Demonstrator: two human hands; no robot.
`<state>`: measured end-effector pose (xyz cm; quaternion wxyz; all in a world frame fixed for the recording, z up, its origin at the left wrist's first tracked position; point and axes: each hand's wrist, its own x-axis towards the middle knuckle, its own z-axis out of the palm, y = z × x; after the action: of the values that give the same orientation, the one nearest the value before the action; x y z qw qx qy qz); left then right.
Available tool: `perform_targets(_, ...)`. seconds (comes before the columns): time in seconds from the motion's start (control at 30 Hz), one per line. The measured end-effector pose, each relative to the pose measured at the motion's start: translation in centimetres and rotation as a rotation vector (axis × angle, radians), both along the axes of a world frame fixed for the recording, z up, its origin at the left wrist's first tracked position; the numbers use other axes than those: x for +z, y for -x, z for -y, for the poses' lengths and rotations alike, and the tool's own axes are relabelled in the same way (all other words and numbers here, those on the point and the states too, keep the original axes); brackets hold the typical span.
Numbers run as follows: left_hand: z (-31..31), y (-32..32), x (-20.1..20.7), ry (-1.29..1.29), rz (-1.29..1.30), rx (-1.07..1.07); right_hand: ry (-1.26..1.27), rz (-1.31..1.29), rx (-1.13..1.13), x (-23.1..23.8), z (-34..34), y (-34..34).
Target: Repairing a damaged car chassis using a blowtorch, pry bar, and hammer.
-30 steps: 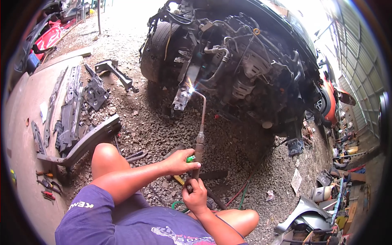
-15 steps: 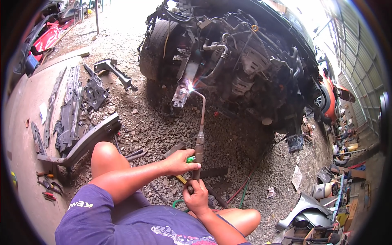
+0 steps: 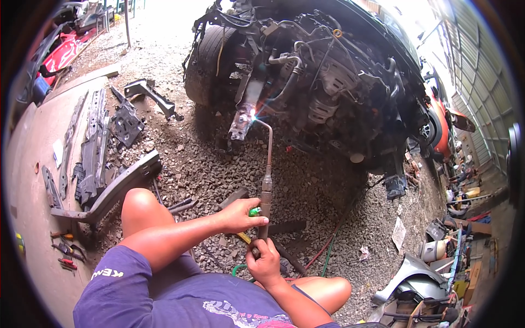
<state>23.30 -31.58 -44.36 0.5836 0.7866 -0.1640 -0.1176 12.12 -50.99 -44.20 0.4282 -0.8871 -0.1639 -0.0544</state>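
Observation:
A gas torch (image 3: 266, 188) with a bent copper-coloured tip points away from me. Its bright flame meets the end of a bare metal frame rail (image 3: 241, 121) jutting from the car's stripped front. My left hand (image 3: 240, 216) is closed at the upper part of the torch handle, thumb lying against it. Beside those fingers shows a small green piece (image 3: 255, 211), whose kind I cannot make out. Lower down, my right hand (image 3: 266, 264) is wrapped round the handle's rear end. Red and green hoses (image 3: 327, 257) trail over the gravel behind it.
The dismantled car front (image 3: 322, 82) fills the far middle, with a tyre (image 3: 214, 65) at its left. Removed metal parts (image 3: 93, 147) and a curved bumper beam (image 3: 117, 186) lie at left, near hand tools (image 3: 68, 251). A silver fender (image 3: 410, 279) and clutter lie at right.
The whole view has shifted slightly, with the car a little higher and further left in it. Both hands keep their grip, and the flame stays at the rail's end.

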Motion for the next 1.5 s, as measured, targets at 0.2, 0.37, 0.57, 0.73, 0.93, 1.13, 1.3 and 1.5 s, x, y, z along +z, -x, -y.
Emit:
perform_targets(0.2, 0.0, 0.0, 0.0, -0.018, -0.004, 0.0, 0.004, -0.017, -0.009, 0.1, -0.1, 0.1)
perform_targets(0.37, 0.0, 0.0, 0.0, -0.026, 0.002, 0.007, 0.003, -0.019, -0.004, 0.0, -0.1, 0.0)
perform_targets(0.57, 0.1, -0.1, 0.0, -0.015, 0.003, 0.001, -0.001, -0.028, -0.005, 0.0, -0.1, 0.0)
perform_targets(0.73, 0.1, -0.1, -0.1, 0.019, 0.009, 0.005, 0.008, -0.019, -0.009, 0.0, -0.1, -0.1)
perform_targets(0.93, 0.0, -0.2, 0.6, -0.013, -0.043, 0.003, 0.006, -0.022, -0.007, -0.1, -0.1, -0.2)
perform_targets(1.13, 0.0, -0.2, 1.2, -0.015, -0.062, 0.0, -0.001, -0.026, -0.005, 0.0, 0.0, -0.3)
perform_targets(1.3, 0.1, -0.4, 0.8, 0.0, -0.057, 0.003, 0.004, -0.032, -0.01, 0.1, 0.0, -0.4)
perform_targets(1.5, 0.1, -0.5, 0.4, 0.008, -0.042, 0.009, 0.001, -0.032, -0.009, 0.2, -0.2, -0.5)
